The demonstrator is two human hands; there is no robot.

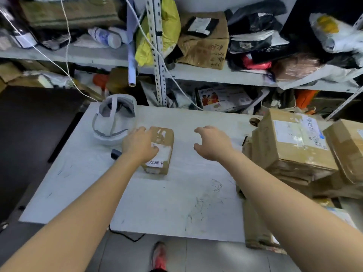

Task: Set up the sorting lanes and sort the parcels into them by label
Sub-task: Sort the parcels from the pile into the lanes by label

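Our left hand (140, 146) grips the box (164, 137) at its left edge, thumb on the top label. Our right hand (213, 143) hovers over the table (157, 203) right of the box, fingers spread and loosely curled, holding nothing. The box lies flat mid-table, with 1 headset (115, 120) to its far left and stacked parcels (294, 142) at the right edge.

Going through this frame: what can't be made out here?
- Head view, small box: the left hand covers part of its label.
- Left hand: whether it grips the box or only rests on it is unclear.
- Stacked parcels: labels too blurred to read; the frame's right edge cuts off the outermost.
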